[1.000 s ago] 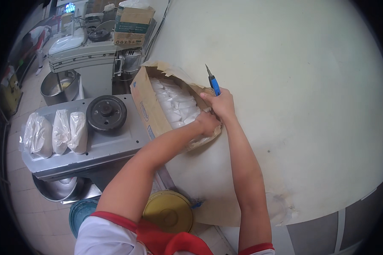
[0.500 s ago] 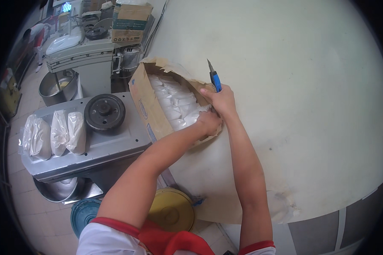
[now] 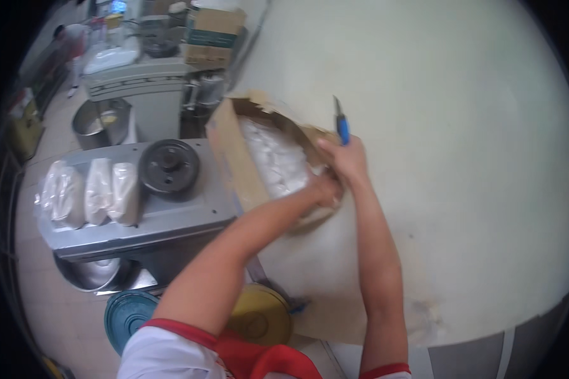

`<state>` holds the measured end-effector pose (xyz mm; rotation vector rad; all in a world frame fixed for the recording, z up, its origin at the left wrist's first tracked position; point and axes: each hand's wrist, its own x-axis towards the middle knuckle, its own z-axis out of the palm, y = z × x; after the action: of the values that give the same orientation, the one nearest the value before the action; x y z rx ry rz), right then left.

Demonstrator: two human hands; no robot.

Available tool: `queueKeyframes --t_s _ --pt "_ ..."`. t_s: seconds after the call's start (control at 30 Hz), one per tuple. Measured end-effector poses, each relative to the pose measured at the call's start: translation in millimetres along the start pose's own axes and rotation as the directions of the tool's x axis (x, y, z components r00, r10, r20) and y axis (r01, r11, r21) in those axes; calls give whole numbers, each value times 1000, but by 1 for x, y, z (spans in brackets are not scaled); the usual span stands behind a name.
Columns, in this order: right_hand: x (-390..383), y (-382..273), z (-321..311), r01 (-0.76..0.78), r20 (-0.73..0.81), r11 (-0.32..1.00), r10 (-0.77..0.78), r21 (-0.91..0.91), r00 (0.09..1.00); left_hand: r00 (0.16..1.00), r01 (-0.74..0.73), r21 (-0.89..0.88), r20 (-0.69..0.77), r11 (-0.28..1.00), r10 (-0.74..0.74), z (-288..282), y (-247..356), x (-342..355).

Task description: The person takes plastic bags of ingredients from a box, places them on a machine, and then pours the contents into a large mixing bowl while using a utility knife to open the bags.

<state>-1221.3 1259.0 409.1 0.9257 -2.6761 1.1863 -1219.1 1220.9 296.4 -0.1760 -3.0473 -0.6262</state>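
A torn-open cardboard box lies on the pale worktop, packed with white plastic bags. My left hand is closed on the box's near right edge, its fingertips partly hidden by the wall and the bags. Just beyond it, my right hand grips a blue utility knife, blade out and pointing away from me. The thumb of that hand presses toward the ragged right flap of the box.
Left of the box, a grey metal surface carries a black round weight plate and several filled clear bags. Below are a teal lid and a yellow lid. A steel bowl and a person are farther back.
The whole view has shifted, so box, hands and worktop appear a little farther right and lower. Both hands keep their place at the box, and the knife stays in my right hand.
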Motion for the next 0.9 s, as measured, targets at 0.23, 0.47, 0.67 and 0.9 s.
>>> queueKeyframes --t_s 0.23,0.47,0.67,0.9 --pt "-6 21 -11 28 2 971 -29 237 1000 999 -40 2 -14 999 40 16 25 5" --pt "11 32 -1 41 -2 984 -42 176 999 967 32 -22 -251 999 -36 28 26 1" --pt "5 16 -7 26 -43 984 -19 175 999 886 -165 250 -388 954 255 63 23 28" --pt "2 13 0 20 -76 993 -11 120 997 848 -370 232 -311 900 429 80 37 28"
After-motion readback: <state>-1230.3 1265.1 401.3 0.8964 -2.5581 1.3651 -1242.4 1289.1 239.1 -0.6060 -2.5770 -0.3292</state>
